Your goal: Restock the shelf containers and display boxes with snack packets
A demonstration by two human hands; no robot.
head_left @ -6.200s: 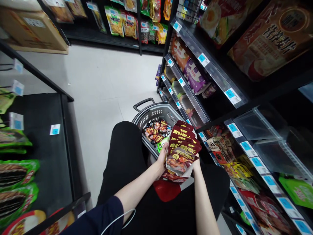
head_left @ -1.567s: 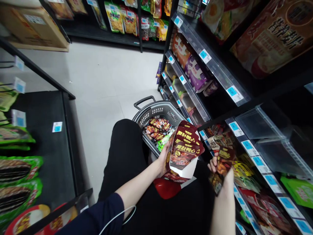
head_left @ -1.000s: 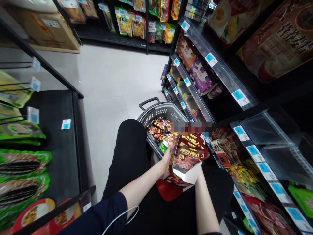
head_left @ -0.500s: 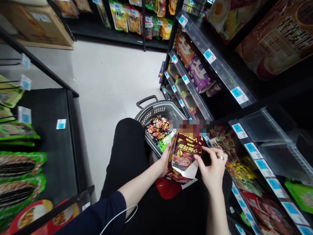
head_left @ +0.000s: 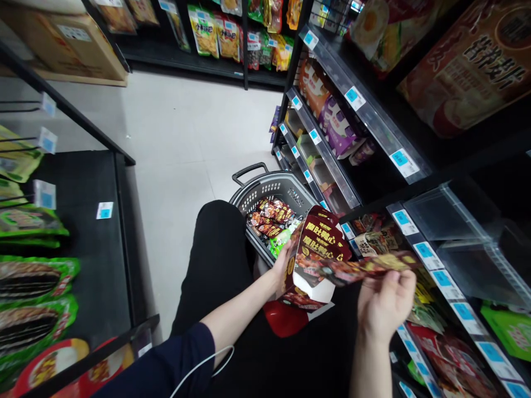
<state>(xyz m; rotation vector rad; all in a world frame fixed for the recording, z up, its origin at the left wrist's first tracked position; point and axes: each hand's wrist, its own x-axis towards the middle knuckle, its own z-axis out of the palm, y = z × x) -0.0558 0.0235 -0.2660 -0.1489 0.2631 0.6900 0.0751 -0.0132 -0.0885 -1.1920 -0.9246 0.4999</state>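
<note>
While the left hand (head_left: 282,264) clasps the left side of a maroon snack display carton (head_left: 305,298), the right hand (head_left: 385,301) is apart from it, fingers and thumb pinched on a single maroon snack packet (head_left: 369,267). The carton sits tilted above the person's black-clad lap, its cut-away front showing a white inner lining and a row of upright maroon pouches (head_left: 321,241) with yellow Chinese lettering, one behind another. Under the carton, part of a glossy red object (head_left: 283,320) shows.

Just beyond the carton stands a grey plastic shopping basket (head_left: 286,190) with perforated walls and a black handle (head_left: 249,172) projecting at its far end. Inside it lie several small maroon sachets (head_left: 269,215) in a loose heap, with a green-and-white sachet (head_left: 281,240) at the near side, close to the left hand. On the rack at the right are clear plastic bins (head_left: 448,213), and many small packets fill the lower tier.

The left forearm reaches forward and inward from a navy sleeve (head_left: 174,359), the fingers partly hidden along the carton's side. The right forearm rises nearly straight, the back of the hand turned toward the camera. The pinched packet lies almost level and is blurred, its left end overlapping the carton's front; whether they touch cannot be told.
</note>
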